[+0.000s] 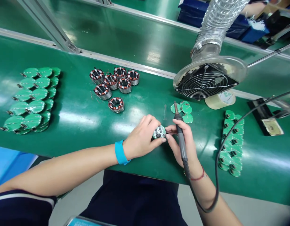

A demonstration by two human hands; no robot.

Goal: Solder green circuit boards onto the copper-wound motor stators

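My left hand [143, 136], with a blue band on its wrist, is closed around the edge of a small round circuit board [159, 132]. Dark components show on the board's upper face; its left side is hidden under my fingers. In my right hand [186, 141] a soldering iron [181, 138] lies across the fingers, its tip pointing away from me. The thumb and fingertips of that hand come together at the board's right edge. Just beyond the iron's tip lie several loose green round boards [187, 109]. Whether a motor stator sits beneath the held board I cannot tell.
Several copper-wound stators [116, 104] stand at the back left. Stacked green boards [33, 121] fill the far left, with more rows [231, 144] at right. A fume extractor hood [206, 80] hangs overhead, near a tape roll [221, 99] and an iron stand [264, 119]. The iron's cable [216, 175] loops over my right forearm.
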